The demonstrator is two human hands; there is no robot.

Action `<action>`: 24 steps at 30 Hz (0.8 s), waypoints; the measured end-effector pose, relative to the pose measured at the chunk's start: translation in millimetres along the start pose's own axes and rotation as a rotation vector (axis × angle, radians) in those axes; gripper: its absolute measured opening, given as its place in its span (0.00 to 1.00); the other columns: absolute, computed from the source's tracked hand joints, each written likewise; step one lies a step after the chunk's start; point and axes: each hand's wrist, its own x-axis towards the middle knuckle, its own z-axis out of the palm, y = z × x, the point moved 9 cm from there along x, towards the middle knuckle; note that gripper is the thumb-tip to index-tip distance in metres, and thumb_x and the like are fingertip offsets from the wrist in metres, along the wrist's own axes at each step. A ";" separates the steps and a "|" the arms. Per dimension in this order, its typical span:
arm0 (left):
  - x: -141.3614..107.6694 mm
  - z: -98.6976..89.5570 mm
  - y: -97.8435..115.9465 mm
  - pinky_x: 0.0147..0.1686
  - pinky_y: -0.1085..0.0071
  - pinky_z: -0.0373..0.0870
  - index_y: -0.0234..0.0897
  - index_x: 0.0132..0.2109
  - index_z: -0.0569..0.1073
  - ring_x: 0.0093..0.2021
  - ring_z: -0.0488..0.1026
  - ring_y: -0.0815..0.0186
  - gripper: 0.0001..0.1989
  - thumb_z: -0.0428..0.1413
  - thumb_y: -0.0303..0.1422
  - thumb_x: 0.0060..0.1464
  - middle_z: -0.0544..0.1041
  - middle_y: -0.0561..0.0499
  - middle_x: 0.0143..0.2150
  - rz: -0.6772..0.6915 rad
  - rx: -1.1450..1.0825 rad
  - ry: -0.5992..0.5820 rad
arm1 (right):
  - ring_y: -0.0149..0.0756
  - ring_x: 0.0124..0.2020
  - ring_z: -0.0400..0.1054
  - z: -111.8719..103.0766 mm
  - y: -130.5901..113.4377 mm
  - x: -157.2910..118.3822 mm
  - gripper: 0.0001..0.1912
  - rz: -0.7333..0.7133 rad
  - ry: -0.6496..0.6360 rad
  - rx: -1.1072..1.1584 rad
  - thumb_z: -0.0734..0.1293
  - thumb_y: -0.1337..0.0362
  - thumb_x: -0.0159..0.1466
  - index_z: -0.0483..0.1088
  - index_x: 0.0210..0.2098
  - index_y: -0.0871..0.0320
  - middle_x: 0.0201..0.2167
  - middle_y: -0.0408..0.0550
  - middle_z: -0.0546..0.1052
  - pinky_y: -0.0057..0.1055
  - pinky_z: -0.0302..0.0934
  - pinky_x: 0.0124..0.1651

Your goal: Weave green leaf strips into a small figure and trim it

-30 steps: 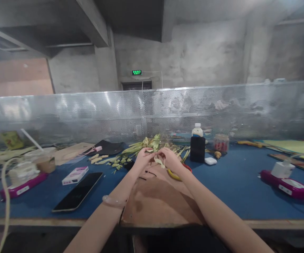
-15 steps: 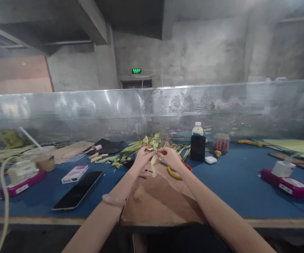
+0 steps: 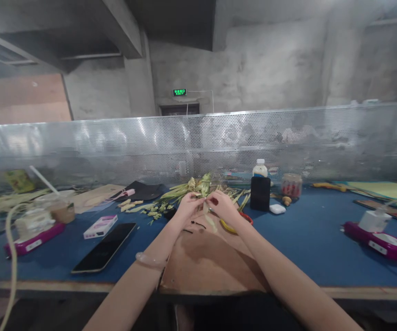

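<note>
Okay, blue table (image 3: 309, 243) carries everything; brown board (image 3: 215, 271) sits at its near edge, central. Green plant pile (image 3: 198, 185) lies just past the board, behind the hands. Step in hand looks like fine two-handed work, shaping or joining; can't confirm which. Next move seems to call for a firm pinch from both sides plus light, even tension. Pose: left hand (image 3: 186, 207) and right hand (image 3: 223, 207) come in from either side, backs up, fingertips meeting over the board's far part. Fingers on both are drawn narrow, apparently pinching one pale strip (image 3: 212, 224); exact contact too small to read. Strip's tail drops below the fingers; can't tell if it touches the board.
</note>
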 end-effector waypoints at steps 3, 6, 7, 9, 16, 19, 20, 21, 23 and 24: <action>-0.8 -0.4 -0.7 0.32 0.70 0.68 0.34 0.36 0.65 0.27 0.73 0.67 0.19 0.63 0.26 0.34 0.75 0.51 0.26 -0.015 0.003 0.010 | 0.29 0.26 0.61 0.3 6.7 0.5 0.06 0.099 -0.011 0.112 0.62 0.68 0.55 0.66 0.22 0.59 0.24 0.43 0.67 0.25 0.56 0.31; -1.8 1.7 -0.6 0.33 0.68 0.69 0.34 0.36 0.65 0.28 0.74 0.66 0.19 0.63 0.26 0.35 0.76 0.51 0.27 -0.016 0.008 -0.016 | 0.29 0.25 0.62 4.8 19.5 -0.1 0.06 0.205 -0.040 0.226 0.63 0.64 0.54 0.68 0.23 0.60 0.23 0.44 0.69 0.27 0.58 0.31; -2.1 2.7 -0.6 0.33 0.67 0.69 0.35 0.37 0.65 0.29 0.74 0.65 0.19 0.63 0.26 0.35 0.76 0.50 0.28 -0.015 0.013 -0.028 | 0.29 0.24 0.62 7.7 24.6 -0.6 0.07 0.238 -0.058 0.262 0.64 0.63 0.54 0.68 0.23 0.60 0.22 0.44 0.69 0.27 0.58 0.30; -2.3 4.4 -0.5 0.33 0.67 0.69 0.35 0.37 0.65 0.30 0.74 0.65 0.19 0.63 0.27 0.36 0.76 0.50 0.29 -0.010 0.029 -0.054 | 0.29 0.22 0.62 15.6 36.3 -2.9 0.08 0.331 -0.106 0.380 0.65 0.61 0.52 0.68 0.24 0.60 0.21 0.43 0.70 0.26 0.58 0.27; -3.7 7.7 3.4 0.34 0.66 0.70 0.35 0.39 0.63 0.30 0.74 0.65 0.21 0.62 0.27 0.37 0.75 0.50 0.29 0.013 0.029 -0.092 | 0.29 0.23 0.64 31.2 49.3 -9.8 0.12 0.493 -0.183 0.637 0.67 0.57 0.50 0.70 0.26 0.61 0.23 0.45 0.72 0.26 0.60 0.25; -5.6 9.3 6.7 0.34 0.68 0.69 0.35 0.40 0.63 0.30 0.74 0.65 0.21 0.62 0.26 0.37 0.75 0.50 0.29 0.024 0.041 -0.100 | 0.29 0.24 0.66 32.3 48.2 -11.0 0.13 0.494 -0.201 0.652 0.67 0.56 0.51 0.71 0.27 0.62 0.24 0.46 0.73 0.25 0.61 0.26; -6.0 9.3 7.5 0.34 0.68 0.69 0.35 0.40 0.63 0.30 0.74 0.65 0.21 0.62 0.26 0.37 0.75 0.50 0.28 0.029 0.047 -0.099 | 0.29 0.24 0.66 32.5 48.3 -11.4 0.13 0.495 -0.204 0.651 0.67 0.56 0.50 0.71 0.26 0.62 0.24 0.46 0.73 0.25 0.61 0.26; -6.1 9.1 7.7 0.34 0.68 0.69 0.35 0.40 0.63 0.30 0.74 0.65 0.21 0.62 0.26 0.37 0.75 0.51 0.28 0.030 0.053 -0.098 | 0.29 0.23 0.66 32.7 48.6 -11.6 0.13 0.496 -0.206 0.647 0.67 0.56 0.50 0.72 0.26 0.62 0.23 0.46 0.73 0.25 0.60 0.25; -5.4 8.2 6.6 0.34 0.67 0.69 0.35 0.40 0.63 0.30 0.74 0.65 0.21 0.62 0.26 0.37 0.75 0.50 0.29 0.021 0.065 -0.094 | 0.30 0.22 0.65 32.7 49.3 -11.9 0.14 0.499 -0.202 0.637 0.67 0.56 0.50 0.73 0.26 0.63 0.22 0.46 0.73 0.25 0.59 0.24; -4.8 7.7 5.8 0.34 0.67 0.69 0.35 0.40 0.64 0.30 0.74 0.65 0.21 0.62 0.26 0.36 0.75 0.50 0.29 0.017 0.069 -0.093 | 0.30 0.22 0.65 32.6 49.7 -11.8 0.14 0.499 -0.198 0.631 0.67 0.56 0.50 0.73 0.26 0.63 0.21 0.46 0.73 0.25 0.59 0.24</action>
